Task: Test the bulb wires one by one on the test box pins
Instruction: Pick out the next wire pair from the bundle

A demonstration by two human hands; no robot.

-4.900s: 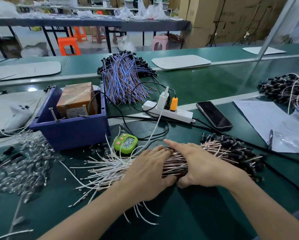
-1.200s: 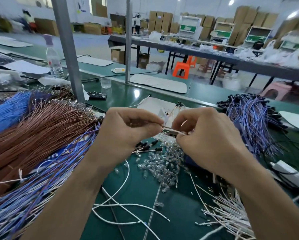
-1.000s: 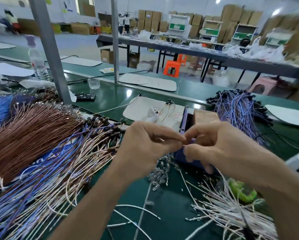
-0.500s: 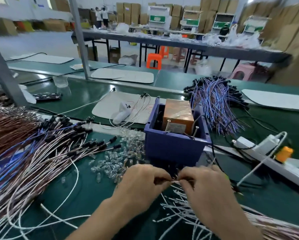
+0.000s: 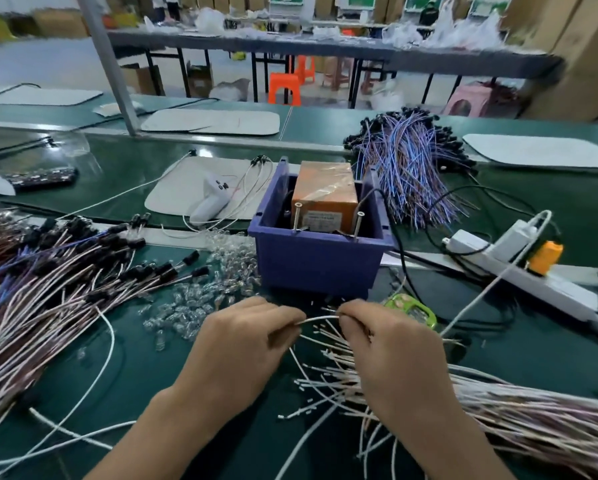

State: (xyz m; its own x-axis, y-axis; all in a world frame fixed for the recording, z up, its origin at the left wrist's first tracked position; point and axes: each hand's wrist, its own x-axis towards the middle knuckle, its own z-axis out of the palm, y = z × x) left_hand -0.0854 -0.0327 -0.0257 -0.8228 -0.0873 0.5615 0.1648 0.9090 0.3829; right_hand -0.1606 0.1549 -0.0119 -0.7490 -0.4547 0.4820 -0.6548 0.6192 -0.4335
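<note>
1. The left hand [image 5: 242, 348] and the right hand [image 5: 391, 355] both pinch a single white bulb wire [image 5: 320, 317], which spans the gap between them.
2. The wire is held low, just short of the test box [image 5: 318, 268] at 12 o'clock from the hands. It touches neither pin [image 5: 296, 216].
3. Progress: contact is not yet made. A large wire bundle [image 5: 515, 420] at 4 o'clock appears to await testing.
4. Change from half a second earlier: the hands are further apart, exposing more wire.

White bulb wire [image 5: 320, 317] arched just before blue test box [image 5: 320, 261]; two pins [image 5: 358, 225] upright.
</note>
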